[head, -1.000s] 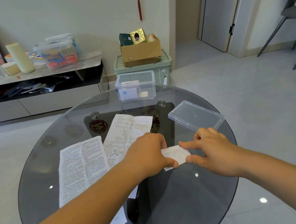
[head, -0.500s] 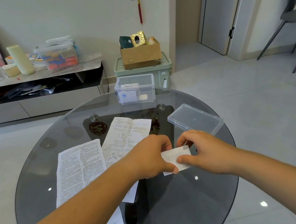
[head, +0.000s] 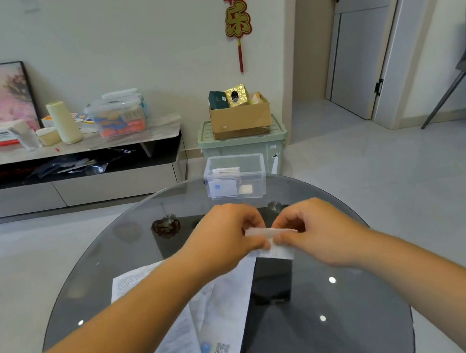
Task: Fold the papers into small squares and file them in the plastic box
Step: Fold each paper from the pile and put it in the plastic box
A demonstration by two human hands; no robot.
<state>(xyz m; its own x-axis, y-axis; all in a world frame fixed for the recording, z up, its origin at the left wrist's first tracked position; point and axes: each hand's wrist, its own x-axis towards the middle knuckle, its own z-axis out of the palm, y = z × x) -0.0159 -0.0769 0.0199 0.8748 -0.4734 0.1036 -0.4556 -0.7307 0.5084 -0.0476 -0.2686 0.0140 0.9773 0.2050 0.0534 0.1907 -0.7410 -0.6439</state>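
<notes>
Task partway: the plastic box [head: 255, 162] at the table's far edge already holds a few folded pieces, and one more small folded paper [head: 280, 250] is in hand. The left hand [head: 228, 231] and right hand [head: 318, 231] are close together, fingers and thumbs pinching it from either side above the glass table [head: 353, 324], w/ the box just beyond. Left to do, prob.: finish this fold, file it, then the two flat printed sheets [head: 225, 298] lying under the left forearm. Motion blur on hands & paper, so can't tell how many folds it has or if it's square yet; count of pieces in the box is unclear; the sheets are cut off at the bottom edge.
</notes>
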